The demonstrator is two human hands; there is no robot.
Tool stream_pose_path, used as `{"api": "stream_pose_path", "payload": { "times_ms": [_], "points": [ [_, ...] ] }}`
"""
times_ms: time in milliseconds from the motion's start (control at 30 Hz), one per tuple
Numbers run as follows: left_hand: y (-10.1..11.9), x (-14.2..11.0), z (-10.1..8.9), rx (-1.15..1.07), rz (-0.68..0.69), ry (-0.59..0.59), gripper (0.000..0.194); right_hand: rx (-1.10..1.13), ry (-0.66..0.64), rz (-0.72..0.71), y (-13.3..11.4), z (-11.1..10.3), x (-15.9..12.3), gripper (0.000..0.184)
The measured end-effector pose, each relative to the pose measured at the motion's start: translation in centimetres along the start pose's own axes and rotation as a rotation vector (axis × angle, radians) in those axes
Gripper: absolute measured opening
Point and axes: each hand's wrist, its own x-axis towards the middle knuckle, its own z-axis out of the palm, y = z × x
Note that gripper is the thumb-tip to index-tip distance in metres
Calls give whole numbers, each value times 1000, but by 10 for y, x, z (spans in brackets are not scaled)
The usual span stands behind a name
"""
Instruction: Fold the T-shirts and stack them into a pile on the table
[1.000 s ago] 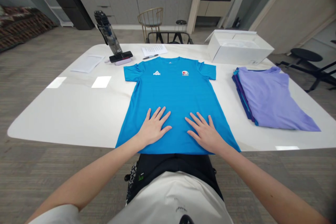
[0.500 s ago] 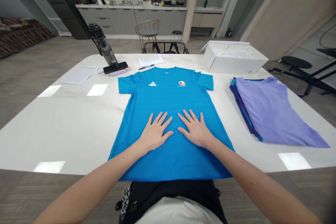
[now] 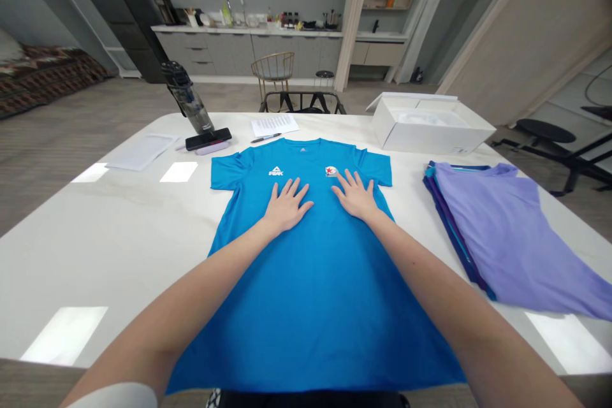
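Note:
A blue short-sleeved T-shirt [image 3: 306,280] lies spread flat, front side up, its collar pointing away from me and its hem by the near table edge. White print sits on the left of its chest and a red-and-white badge on the right. My left hand [image 3: 285,205] rests palm down on the chest below the white print, fingers spread. Just under the badge, my right hand [image 3: 356,196] lies palm down with fingers apart, fingertips close to the badge. Neither hand grips the cloth.
On the white table [image 3: 119,255], a stack of folded clothes with a lavender garment [image 3: 507,236] on top lies right. An open white box [image 3: 430,127] stands behind it. A handheld vacuum [image 3: 194,105], papers [image 3: 143,152], a printed sheet [image 3: 275,123] and a pen [image 3: 266,138] lie at the back.
Both my hands have slid forward over the T-shirt, from its middle up to the chest, staying flat with fingers spread. The camera view has shifted, so the table sits lower in the picture.

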Motion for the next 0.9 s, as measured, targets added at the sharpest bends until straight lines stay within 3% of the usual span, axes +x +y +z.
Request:
{"api": "stream_pose_path", "payload": {
  "times_ms": [133, 300, 433, 567, 733, 900],
  "points": [
    [-10, 13, 7, -12, -42, -1, 72, -11, -5, -1, 19, 7, 5, 72],
    [-13, 10, 12, 10, -44, 14, 71, -24, -1, -8, 24, 10, 0, 74],
    [-10, 18, 13, 18, -31, 19, 72, -18, 55, -34, 31, 6, 13, 70],
    [-3, 56, 11, 7, 39, 1, 71, -4, 109, 34, 50, -4, 45, 67],
    [3, 115, 13, -25, 74, -38, 69, 71, 65, 208, 80, -9, 82, 75],
    [0, 129, 20, -26, 32, -43, 70, 105, -3, 364, 107, -10, 95, 86]
  ]
}}
